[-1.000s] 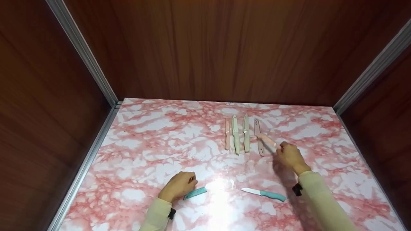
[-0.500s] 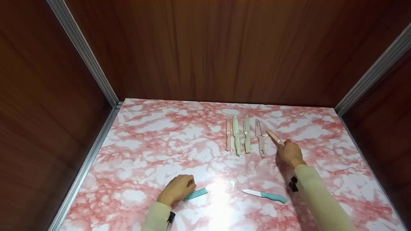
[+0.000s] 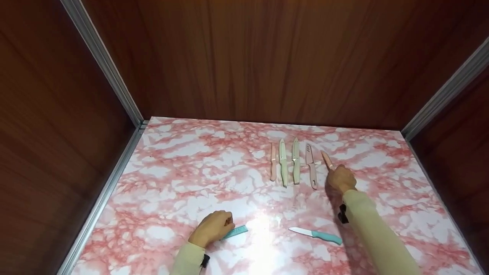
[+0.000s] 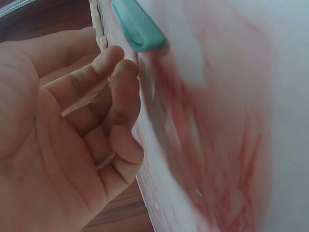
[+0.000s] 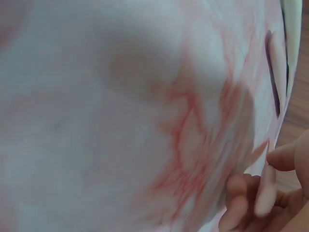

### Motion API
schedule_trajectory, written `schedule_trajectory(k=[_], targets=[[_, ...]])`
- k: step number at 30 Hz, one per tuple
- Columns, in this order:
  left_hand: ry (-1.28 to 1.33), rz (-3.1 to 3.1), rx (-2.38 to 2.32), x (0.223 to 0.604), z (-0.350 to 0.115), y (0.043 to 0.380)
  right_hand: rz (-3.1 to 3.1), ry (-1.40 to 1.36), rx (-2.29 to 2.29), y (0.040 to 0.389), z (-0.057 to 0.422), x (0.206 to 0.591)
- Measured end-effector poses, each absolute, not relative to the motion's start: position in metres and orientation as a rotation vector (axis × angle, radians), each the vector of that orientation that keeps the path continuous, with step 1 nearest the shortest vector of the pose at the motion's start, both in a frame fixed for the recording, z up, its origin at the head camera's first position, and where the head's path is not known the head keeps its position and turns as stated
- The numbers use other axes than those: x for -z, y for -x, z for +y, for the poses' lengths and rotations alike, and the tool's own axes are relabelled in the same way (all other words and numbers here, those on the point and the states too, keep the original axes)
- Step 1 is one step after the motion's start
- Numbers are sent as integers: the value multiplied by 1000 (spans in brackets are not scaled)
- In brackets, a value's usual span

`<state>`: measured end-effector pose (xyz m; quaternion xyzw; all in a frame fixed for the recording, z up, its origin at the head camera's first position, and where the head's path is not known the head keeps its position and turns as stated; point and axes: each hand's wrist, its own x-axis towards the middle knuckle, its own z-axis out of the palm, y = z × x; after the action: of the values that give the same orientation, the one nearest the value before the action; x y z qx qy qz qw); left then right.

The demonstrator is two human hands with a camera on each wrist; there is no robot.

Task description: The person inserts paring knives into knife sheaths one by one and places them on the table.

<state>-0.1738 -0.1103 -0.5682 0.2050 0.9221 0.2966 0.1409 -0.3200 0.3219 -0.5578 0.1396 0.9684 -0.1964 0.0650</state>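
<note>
At the right end of a row of knives, my right hand (image 3: 342, 178) grips a peach-coloured knife (image 3: 327, 159) by its handle, the blade angled away and slightly left. In the right wrist view, the knife's handle (image 5: 266, 194) lies between thumb and fingers. Left of it lies a pink knife (image 3: 313, 173) with slots in its blade. My left hand (image 3: 213, 228) hovers low over the table, fingers loosely curled and holding nothing. Beside it lies a teal blade sheath (image 3: 237, 231), partly hidden by the hand. A bare white-bladed knife with a teal handle (image 3: 326, 237) lies at the front.
Two pale green knives (image 3: 284, 172) (image 3: 296, 172) and a slim peach knife (image 3: 273, 168) continue the row to the left. The marbled red-and-white table (image 3: 172, 164) is enclosed by dark wood panels (image 3: 244, 61) with metal corner posts (image 3: 103, 61).
My right hand has moved the peach knife from over the slotted pink knife to its right, turning its tip farther forward and lowering it toward the table. The left hand has barely moved.
</note>
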Motion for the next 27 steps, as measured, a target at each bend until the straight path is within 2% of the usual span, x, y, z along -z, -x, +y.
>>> schedule_trajectory(k=[21, 27], targets=[[-649, 2719, -767, 570, -102, 165, 2965, -350, 630, 327, 312, 570], [-651, 2716, -781, 569, -101, 166, 2958, -255, 687, 327, 312, 566]])
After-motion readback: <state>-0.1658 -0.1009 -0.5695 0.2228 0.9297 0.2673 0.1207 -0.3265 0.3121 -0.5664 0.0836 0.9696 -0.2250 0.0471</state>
